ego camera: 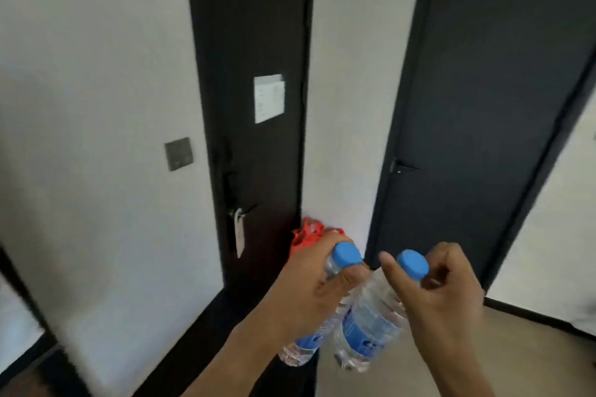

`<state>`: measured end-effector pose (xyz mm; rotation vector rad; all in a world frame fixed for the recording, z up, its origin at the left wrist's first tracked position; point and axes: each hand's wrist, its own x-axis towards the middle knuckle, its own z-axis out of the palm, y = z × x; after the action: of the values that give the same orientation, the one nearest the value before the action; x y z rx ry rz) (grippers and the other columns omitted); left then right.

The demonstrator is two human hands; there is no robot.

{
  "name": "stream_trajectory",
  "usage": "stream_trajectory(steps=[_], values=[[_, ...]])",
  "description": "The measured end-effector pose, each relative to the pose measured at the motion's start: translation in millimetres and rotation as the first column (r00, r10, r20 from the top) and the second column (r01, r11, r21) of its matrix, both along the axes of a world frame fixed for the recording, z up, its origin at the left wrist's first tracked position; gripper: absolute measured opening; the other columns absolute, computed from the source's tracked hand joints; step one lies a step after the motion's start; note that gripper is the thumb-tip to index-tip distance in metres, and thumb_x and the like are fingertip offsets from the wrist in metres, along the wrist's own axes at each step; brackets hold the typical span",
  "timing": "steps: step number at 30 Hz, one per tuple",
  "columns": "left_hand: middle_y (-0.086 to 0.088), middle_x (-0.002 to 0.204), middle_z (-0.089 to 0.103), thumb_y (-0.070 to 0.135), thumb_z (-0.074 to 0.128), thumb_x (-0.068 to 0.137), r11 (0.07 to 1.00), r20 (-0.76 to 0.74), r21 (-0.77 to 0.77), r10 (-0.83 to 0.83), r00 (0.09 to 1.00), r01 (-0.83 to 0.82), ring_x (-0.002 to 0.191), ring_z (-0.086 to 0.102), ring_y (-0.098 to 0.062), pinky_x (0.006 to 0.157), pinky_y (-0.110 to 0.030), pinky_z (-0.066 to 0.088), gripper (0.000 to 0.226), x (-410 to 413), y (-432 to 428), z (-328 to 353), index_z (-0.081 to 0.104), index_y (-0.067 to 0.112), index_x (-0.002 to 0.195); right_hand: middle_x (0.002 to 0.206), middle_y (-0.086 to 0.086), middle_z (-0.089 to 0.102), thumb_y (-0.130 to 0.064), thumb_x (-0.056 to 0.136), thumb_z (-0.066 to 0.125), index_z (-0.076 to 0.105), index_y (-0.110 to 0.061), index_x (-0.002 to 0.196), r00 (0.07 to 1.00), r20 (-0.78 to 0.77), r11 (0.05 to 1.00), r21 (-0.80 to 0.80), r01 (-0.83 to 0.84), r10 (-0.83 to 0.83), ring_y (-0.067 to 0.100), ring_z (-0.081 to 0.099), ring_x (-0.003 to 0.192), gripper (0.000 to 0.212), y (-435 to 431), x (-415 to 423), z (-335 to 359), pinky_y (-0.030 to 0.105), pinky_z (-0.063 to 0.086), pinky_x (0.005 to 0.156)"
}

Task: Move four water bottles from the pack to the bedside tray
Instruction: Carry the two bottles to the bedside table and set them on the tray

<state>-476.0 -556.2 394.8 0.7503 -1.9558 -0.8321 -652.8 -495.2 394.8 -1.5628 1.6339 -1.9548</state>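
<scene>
View from the head camera, looking forward and slightly down in a room with white walls. Two bare hands are raised in the lower middle, each holding a clear plastic water bottle with a blue cap and a blue label.

The left hand (pixel 309 284) is closed around the neck of the left bottle (pixel 309 340), fingers wrapped just under its cap; the bottle's body hangs down and to the left below the wrist. The right hand (pixel 442 293) is closed on the neck of the right bottle (pixel 367 325), with the thumb pointing up beside the cap and the other fingers curled behind it. This bottle tilts, its base toward the lower left. The two bottles sit just beside each other, their bodies close or touching; which cannot be told.

Behind the left hand, something red (pixel 306 234) lies low against the wall, partly hidden and blurred.

Beyond, a black door (pixel 251 42) stands centre-left with a white notice (pixel 269 98) stuck to it and a white tag (pixel 238 232) hanging from its handle. A grey switch plate (pixel 179 153) is on the wall left of it. A second dark door (pixel 483 90) stands to the right. Pale floor (pixel 522 348) shows at lower right.
</scene>
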Motion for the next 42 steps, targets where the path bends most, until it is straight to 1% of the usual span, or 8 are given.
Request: stream_trajectory(steps=[4,11,15,20,25,32,38,42], values=[[-0.003,0.091,0.070,0.073,0.055,0.090,0.974,-0.110,-0.001,-0.227,0.968,0.228,0.082,0.068,-0.027,0.075,-0.052,0.056,0.050,-199,28,18,0.062,0.026,0.103,0.063,0.005,0.042,-0.057,0.063,0.081,0.040,-0.018,0.066,0.959,0.068,0.961,-0.008,0.277,-0.276,0.006,0.037,0.052,0.057,68,-172,28,0.017,0.037,0.049],[0.016,0.095,0.071,0.073,0.049,0.091,0.776,-0.203,0.027,-0.613,0.763,0.630,0.089,0.068,-0.003,0.080,-0.012,0.049,0.060,-512,120,29,0.062,0.015,0.103,0.056,-0.013,0.040,-0.057,0.056,0.079,0.042,-0.014,0.066,0.734,0.152,0.744,0.008,0.668,-0.661,0.004,0.037,0.052,0.057,198,-426,43,0.029,0.036,0.055],[0.012,0.094,0.073,0.058,0.057,0.095,0.620,-0.184,0.057,-0.764,0.618,0.783,0.090,0.070,-0.004,0.079,-0.014,0.052,0.042,-661,176,28,0.063,0.017,0.103,0.059,-0.006,0.041,-0.057,0.057,0.079,0.045,-0.011,0.067,0.571,0.147,0.577,-0.001,0.817,-0.808,0.004,0.037,0.052,0.058,268,-541,45,0.026,0.036,0.053],[0.001,0.092,0.073,0.052,0.073,0.089,0.450,-0.176,0.049,-0.875,0.451,0.892,0.090,0.068,-0.022,0.084,-0.036,0.058,0.037,-822,237,21,0.066,0.017,0.099,0.065,0.005,0.050,-0.049,0.065,0.085,0.049,-0.013,0.070,0.310,0.086,0.311,-0.006,0.950,-0.947,0.005,0.044,0.055,0.051,342,-661,31,0.028,0.039,0.056],[0.011,0.098,0.075,0.055,0.077,0.080,0.205,-0.100,0.047,-0.973,0.209,0.978,0.097,0.069,-0.015,0.083,-0.016,0.056,0.037,-963,304,13,0.066,0.026,0.102,0.065,0.007,0.050,-0.042,0.069,0.087,0.049,-0.014,0.072,0.018,0.051,0.017,-0.023,1.000,-0.999,0.014,0.045,0.056,0.048,408,-759,22,0.026,0.042,0.050],[0.024,0.089,0.075,0.061,0.078,0.075,-0.150,-0.126,0.086,-0.982,-0.139,0.985,0.088,0.070,-0.004,0.077,-0.011,0.053,0.047,-1120,432,11,0.068,0.021,0.098,0.060,0.002,0.048,-0.031,0.068,0.089,0.050,-0.011,0.067,-0.268,0.088,-0.270,-0.012,0.963,-0.959,0.002,0.042,0.050,0.044,525,-861,21,0.010,0.038,0.049],[0.025,0.091,0.076,0.078,0.073,0.067,-0.258,-0.196,0.076,-0.951,-0.239,0.963,0.091,0.071,-0.002,0.077,-0.008,0.052,0.058,-1242,585,-7,0.068,0.029,0.097,0.073,0.022,0.061,-0.034,0.066,0.090,0.058,-0.001,0.074,-0.399,0.104,-0.396,0.050,0.917,-0.911,0.027,0.051,0.061,0.047,664,-959,3,0.025,0.042,0.057],[0.027,0.092,0.074,0.087,0.069,0.062,-0.231,-0.181,0.052,-0.959,-0.218,0.972,0.093,0.071,0.000,0.076,-0.009,0.054,0.059,-1330,703,-16,0.068,0.037,0.094,0.061,0.012,0.048,-0.037,0.065,0.090,0.048,-0.007,0.068,-0.459,0.022,-0.457,0.054,0.888,-0.888,0.011,0.040,0.055,0.051,770,-1041,0,0.020,0.036,0.050]])
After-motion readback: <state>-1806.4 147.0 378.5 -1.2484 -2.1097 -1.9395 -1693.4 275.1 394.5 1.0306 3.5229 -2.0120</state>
